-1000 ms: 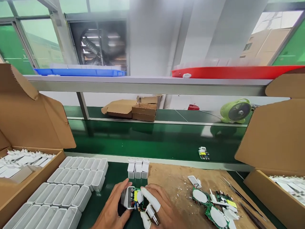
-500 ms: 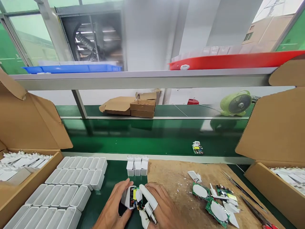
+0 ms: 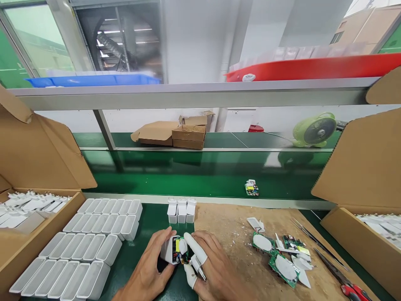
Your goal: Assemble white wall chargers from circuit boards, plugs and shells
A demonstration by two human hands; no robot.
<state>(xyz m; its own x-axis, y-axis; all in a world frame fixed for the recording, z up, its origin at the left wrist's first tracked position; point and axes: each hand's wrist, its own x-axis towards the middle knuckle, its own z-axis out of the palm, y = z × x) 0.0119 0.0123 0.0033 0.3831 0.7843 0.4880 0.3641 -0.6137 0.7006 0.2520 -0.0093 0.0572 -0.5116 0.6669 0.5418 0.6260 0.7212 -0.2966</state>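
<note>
My left hand [image 3: 153, 265] is closed around a small white plastic casing [image 3: 167, 251]. A circuit board [image 3: 179, 246] with a yellow component sits at the casing's open right end, partly inside it. White covers sleeve the thumb and a finger of my right hand [image 3: 208, 265], which pinches the board's right side. A small white part with a metal tip [image 3: 198, 266] lies between those covered fingers; how it is held is partly hidden. Just beyond my hands, several white casings [image 3: 181, 211] stand in a short row.
Rows of white casings [image 3: 90, 251] lie at left, beside an open carton [image 3: 62, 225]. On the brown board [image 3: 225, 217] are circuit boards [image 3: 285, 267], tweezers [image 3: 316, 242] and red-handled scissors [image 3: 347, 284]. Another carton [image 3: 360, 238] stands right. A circuit board [image 3: 251, 188] lies on the green belt [image 3: 203, 184].
The camera view has shifted slightly. The lone circuit board on the green belt has moved left. My hands keep nearly the same hold on the casing and board.
</note>
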